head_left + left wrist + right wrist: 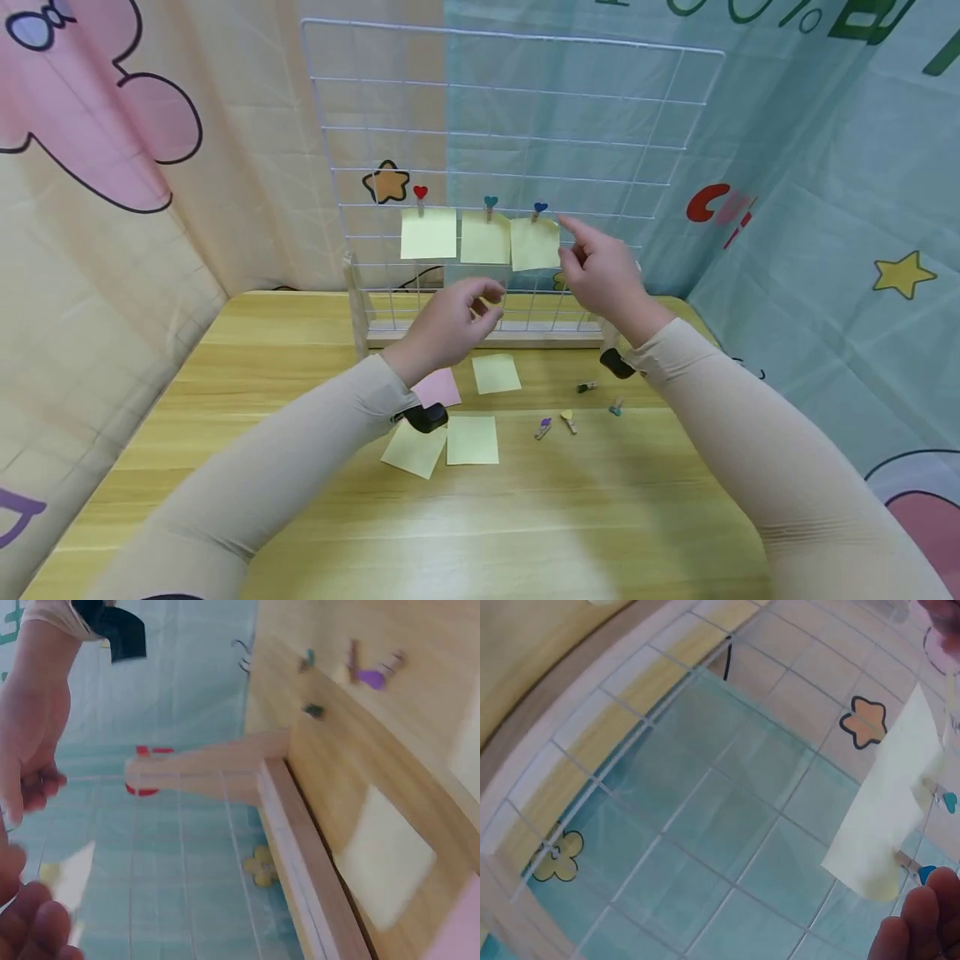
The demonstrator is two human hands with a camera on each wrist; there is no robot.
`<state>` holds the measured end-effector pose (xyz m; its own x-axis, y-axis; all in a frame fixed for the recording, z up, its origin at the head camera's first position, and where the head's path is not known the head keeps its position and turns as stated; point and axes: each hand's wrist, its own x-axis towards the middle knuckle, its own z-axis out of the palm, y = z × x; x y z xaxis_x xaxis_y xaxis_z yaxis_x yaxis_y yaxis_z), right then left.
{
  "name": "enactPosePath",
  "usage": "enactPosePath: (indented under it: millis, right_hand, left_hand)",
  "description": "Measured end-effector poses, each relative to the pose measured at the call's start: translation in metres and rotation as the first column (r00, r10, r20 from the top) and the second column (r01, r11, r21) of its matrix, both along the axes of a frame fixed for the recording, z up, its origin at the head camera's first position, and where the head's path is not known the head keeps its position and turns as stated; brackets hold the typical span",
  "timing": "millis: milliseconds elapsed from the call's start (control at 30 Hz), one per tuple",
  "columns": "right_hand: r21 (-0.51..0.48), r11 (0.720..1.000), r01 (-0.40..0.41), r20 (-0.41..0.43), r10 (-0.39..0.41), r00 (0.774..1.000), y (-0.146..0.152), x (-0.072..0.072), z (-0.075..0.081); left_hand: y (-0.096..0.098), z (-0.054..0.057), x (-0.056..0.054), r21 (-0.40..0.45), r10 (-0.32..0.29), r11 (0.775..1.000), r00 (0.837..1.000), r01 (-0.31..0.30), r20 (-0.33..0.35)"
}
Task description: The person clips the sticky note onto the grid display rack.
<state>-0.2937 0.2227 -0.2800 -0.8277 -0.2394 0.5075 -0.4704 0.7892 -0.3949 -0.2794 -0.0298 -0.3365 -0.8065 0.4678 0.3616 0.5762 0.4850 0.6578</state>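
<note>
Three thin, square, pale-yellow notes hang in a row on a white wire grid point(592, 92): the left note point(428, 235) under a red heart-topped clip point(420, 193), the middle note point(483, 240) under a teal one point(491, 202), and the right note point(535, 247), its lower edge slightly slanted, under a dark-blue one point(541, 207). The grid stands in a smooth, pale wooden base point(487, 340) on a wood-grained surface point(480, 533), where a pink note point(438, 387), more yellow notes point(472, 440) and small loose clips point(568, 422) lie. Creased fabric curtains point(810, 200) with cartoon prints surround it; green lettering point(750, 8) at the top is cropped, with only a percent sign discernible.

The right hand point(603, 271) has its index finger extended toward the right note's upper corner, thumb apart, gripping nothing visible; whether the fingertips touch paper or clip cannot be told. The left hand point(457, 317) hangs loosely curled in front of the grid, below the notes, with nothing visible in its fingers.
</note>
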Motion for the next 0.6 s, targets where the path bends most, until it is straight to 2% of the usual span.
enactPosePath:
  millis: [67, 133, 200, 300, 367, 467, 600]
  right_hand:
    - [0.02, 1.0, -0.012, -0.007, 0.012, 1.0, 0.005, 0.006, -0.005]
    - [0.059, 0.998, -0.015, 0.016, 0.014, 1.0, 0.011, 0.011, -0.013]
    - [0.098, 0.995, -0.016, 0.082, 0.008, 0.997, 0.018, 0.016, -0.022]
    - [0.168, 0.986, -0.014, 0.213, -0.022, 0.977, 0.03, 0.022, -0.04]
    - [0.202, 0.979, -0.023, 0.277, -0.035, 0.96, 0.038, 0.026, -0.053]
    - [0.256, 0.965, -0.05, 0.33, -0.038, 0.943, 0.047, 0.03, -0.073]
    - [0.319, 0.943, -0.092, 0.437, -0.06, 0.897, 0.057, 0.034, -0.097]
  left_hand:
    - [-0.015, -0.007, 0.006, -0.121, -0.027, 0.992, 0.999, 0.03, 0.026]
    - [-0.033, -0.015, 0.009, -0.235, -0.04, 0.971, 0.998, 0.053, 0.057]
    - [-0.05, -0.024, 0.012, -0.327, -0.039, 0.943, 0.994, 0.069, 0.097]
    - [-0.075, -0.042, 0.016, -0.432, -0.015, 0.898, 0.988, 0.081, 0.154]
    - [-0.088, -0.054, 0.019, -0.484, 0.007, 0.871, 0.982, 0.088, 0.191]
    - [-0.101, -0.07, 0.024, -0.522, 0.023, 0.845, 0.967, 0.117, 0.253]
    - [-0.107, -0.084, 0.03, -0.521, 0.023, 0.84, 0.949, 0.151, 0.313]
